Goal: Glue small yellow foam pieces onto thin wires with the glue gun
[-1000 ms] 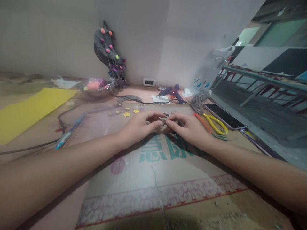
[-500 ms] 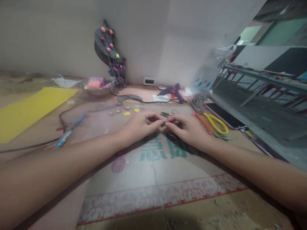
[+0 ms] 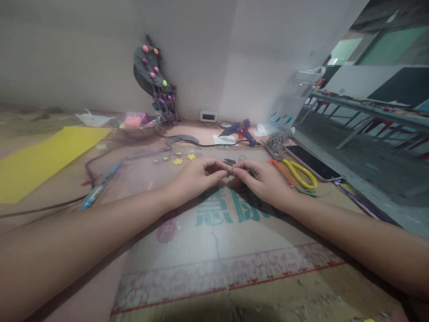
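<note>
Over the middle of the board, my left hand [image 3: 200,178] and my right hand [image 3: 260,180] meet fingertip to fingertip. Thumb and forefinger of each are pinched on a tiny greyish-brown piece [image 3: 230,171]; its kind is too small to make out and the fingers mostly cover it. Just behind the fingertips lie dark pointed metal tips [image 3: 229,161], their rear part hidden by my right hand. Left of my left hand are yellow flower cut-outs [image 3: 177,161] and smaller yellow bits. Beside my right wrist rests a tool with yellow [image 3: 303,175] and orange handles.
A glue gun [image 3: 238,129] with a red light stands at the back, its cord running left. To the right are a grey yarn bundle [image 3: 279,139], a phone [image 3: 313,163] and a large bottle [image 3: 290,96]. Yellow sheet [image 3: 43,161], blue pen [image 3: 102,185] and bowl [image 3: 137,129] lie left.
Both hands stay pinched at the same place, with small finger shifts around the tiny piece. The dark metal tips behind them show more than a second ago. The view shifts slightly.
</note>
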Available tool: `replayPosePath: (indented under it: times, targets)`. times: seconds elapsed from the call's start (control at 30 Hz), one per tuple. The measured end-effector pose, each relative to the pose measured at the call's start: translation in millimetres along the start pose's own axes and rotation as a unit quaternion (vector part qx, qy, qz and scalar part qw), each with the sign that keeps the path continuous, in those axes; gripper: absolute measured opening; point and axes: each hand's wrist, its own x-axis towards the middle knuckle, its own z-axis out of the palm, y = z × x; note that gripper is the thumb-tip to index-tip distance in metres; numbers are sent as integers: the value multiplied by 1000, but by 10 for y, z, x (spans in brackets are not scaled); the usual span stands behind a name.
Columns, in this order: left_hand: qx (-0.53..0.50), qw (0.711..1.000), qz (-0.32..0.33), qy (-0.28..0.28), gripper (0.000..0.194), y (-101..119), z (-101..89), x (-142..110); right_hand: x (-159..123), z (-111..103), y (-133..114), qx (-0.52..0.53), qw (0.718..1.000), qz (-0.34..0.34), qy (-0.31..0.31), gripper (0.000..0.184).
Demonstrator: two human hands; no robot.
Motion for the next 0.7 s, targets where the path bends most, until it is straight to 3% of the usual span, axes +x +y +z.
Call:
replayPosePath:
  times: [0.17,0.3,0.7]
  targets:
    - [-36,999,-27,6,22,3,-3,5,31,-6,62,32,999,21,30,22]
    - [-70,996,-52,16,22,3,-6,14,46,17,96,6,1000,24,13,19]
    - [-58,998,-28,7,31,-53,2,24,41,49,119,-15,1000,-3,24,15]
